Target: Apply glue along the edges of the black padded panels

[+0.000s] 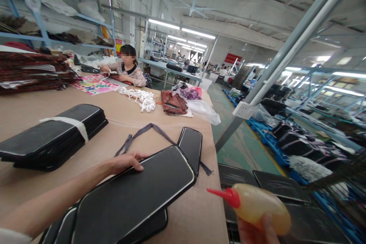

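My left hand (pixel 127 163) grips the far long edge of a black rounded panel (pixel 137 194), thumb on top and the other fingers partly hidden underneath. The panel is tilted over more black panels (pixel 61 227) at the table's near edge. Another black piece (pixel 191 148) lies beyond its far right end, and a dark grey strip (pixel 151 126) loops on the table behind. My right hand (pixel 257 230), at lower right past the table edge, is wrapped round a squeeze bottle (pixel 261 206) of yellowish liquid. Its red nozzle points left toward the panel, apart from it.
A stack of black panels tied with a white band (pixel 67 122) sits on the brown-covered table (pixel 197 217) at left. White strips (pixel 141 99) and folded dark red fabric (pixel 174 103) lie farther back. A person (pixel 130 68) works across the table. A slanted metal post (pixel 274 61) rises at right.
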`<control>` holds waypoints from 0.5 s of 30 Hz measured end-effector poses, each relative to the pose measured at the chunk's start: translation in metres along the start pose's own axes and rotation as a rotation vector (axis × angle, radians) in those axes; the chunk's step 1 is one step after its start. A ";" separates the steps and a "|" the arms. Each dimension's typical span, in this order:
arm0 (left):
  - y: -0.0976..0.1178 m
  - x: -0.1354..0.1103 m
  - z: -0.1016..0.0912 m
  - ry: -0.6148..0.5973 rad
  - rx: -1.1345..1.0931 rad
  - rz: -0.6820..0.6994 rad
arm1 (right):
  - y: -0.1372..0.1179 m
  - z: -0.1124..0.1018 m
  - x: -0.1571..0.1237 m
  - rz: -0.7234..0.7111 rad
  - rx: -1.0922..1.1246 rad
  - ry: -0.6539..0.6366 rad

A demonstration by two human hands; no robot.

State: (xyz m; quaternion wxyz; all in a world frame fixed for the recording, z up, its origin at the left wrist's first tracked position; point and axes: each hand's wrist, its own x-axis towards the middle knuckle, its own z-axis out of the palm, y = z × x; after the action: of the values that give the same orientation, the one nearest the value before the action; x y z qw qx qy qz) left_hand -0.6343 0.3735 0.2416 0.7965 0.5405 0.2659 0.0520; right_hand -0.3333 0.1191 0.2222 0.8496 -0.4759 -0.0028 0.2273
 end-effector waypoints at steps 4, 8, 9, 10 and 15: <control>0.006 -0.014 0.007 -0.029 0.027 0.008 | -0.020 0.012 -0.002 -0.154 -0.129 -0.079; 0.012 -0.022 0.013 -0.047 0.036 0.025 | -0.027 0.028 -0.018 -0.181 -0.137 -0.038; 0.013 -0.023 0.014 -0.045 0.039 0.027 | -0.028 0.032 -0.022 -0.170 -0.122 -0.018; 0.013 -0.024 0.016 -0.043 0.043 0.029 | -0.029 0.035 -0.025 -0.157 -0.105 -0.002; 0.011 -0.024 0.018 -0.034 0.040 0.041 | -0.033 0.048 -0.034 -0.131 -0.085 0.072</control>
State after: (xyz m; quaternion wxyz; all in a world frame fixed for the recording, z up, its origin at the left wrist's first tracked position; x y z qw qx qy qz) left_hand -0.6443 0.3537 0.2650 0.7888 0.5624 0.2422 0.0540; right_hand -0.3615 0.1305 0.2819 0.8412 -0.5183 -0.0130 0.1537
